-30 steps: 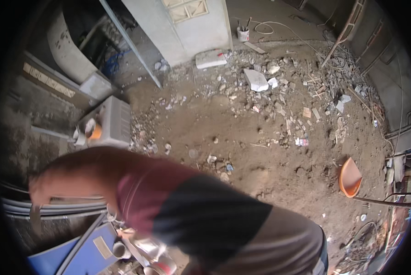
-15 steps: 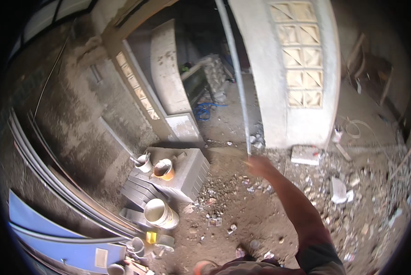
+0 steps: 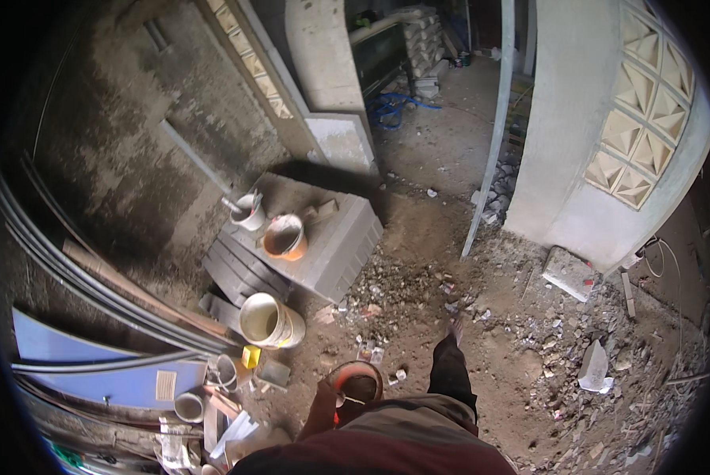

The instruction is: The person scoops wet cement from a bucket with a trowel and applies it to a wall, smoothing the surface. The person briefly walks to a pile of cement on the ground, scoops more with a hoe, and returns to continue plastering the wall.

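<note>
Orange bucket (image 3: 356, 385) carried low beside the cream bucket (image 3: 266, 321), left arm (image 3: 320, 412) reaching to it; grip cannot be told.

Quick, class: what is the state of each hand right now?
Left hand: at the rim of the orange bowl; whether it grips cannot be told.
Right hand: not in view.

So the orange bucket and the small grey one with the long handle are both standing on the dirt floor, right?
Not quite. The head view shows the orange bucket and the small grey one both standing on top of the stack of grey slabs, not on the dirt floor.
</note>
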